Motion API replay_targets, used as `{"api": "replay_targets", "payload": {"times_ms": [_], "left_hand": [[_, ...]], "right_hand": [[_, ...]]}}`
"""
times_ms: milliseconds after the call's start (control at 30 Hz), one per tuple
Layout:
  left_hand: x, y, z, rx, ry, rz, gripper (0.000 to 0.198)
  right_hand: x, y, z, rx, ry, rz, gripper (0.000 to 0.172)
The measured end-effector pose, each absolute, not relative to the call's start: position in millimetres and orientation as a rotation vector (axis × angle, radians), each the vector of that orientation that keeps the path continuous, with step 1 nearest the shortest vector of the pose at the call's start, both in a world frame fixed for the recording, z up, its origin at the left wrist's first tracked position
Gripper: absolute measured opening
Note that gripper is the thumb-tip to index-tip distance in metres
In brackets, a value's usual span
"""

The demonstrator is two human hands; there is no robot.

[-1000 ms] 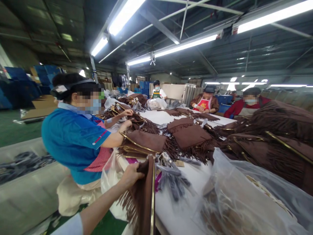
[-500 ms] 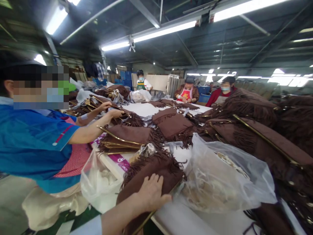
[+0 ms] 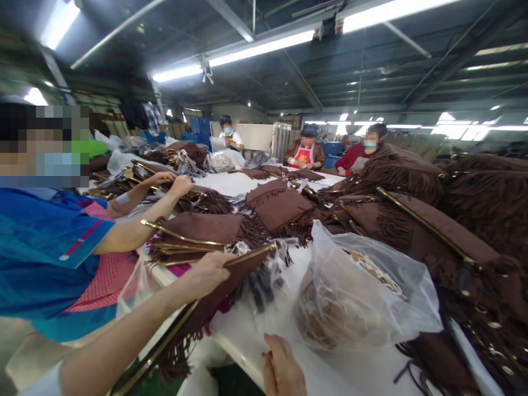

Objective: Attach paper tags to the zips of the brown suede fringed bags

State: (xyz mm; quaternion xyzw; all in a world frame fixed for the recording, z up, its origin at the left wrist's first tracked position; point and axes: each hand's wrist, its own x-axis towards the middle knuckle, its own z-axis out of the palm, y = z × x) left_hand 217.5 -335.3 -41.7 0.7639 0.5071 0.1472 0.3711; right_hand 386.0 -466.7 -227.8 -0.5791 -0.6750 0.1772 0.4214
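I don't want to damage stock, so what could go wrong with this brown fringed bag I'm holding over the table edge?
The brown fringed bag gripped by your left hand hangs partly off the table, so it might slip or its fringe could snag on the edge. Its gold bar points at the stacked bags nearby and may scratch them.

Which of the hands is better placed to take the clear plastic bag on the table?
Right: the right hand is free, close to the clear plastic bag; the left hand grips the brown fringed bag.
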Motion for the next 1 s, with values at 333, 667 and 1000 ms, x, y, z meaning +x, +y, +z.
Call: {"api": "replay_targets", "payload": {"times_ms": [333, 667, 1000], "left_hand": [[226.2, -349.6, -13.7, 2.019, 1.227, 0.747, 0.04], [255.0, -350.3, -45.0, 2.504, 0.958, 0.704, 0.054], [290.9, -340.0, -111.4, 2.901, 0.92, 0.058, 0.058]], "right_hand": [[472.3, -431.3, -216.6, -1.834, -1.595, 0.477, 0.043], [542.8, -477.5, -219.9, -1.837, -1.455, 0.419, 0.033], [548.8, -507.2, -229.4, -1.814, -1.467, 0.376, 0.028]]}}
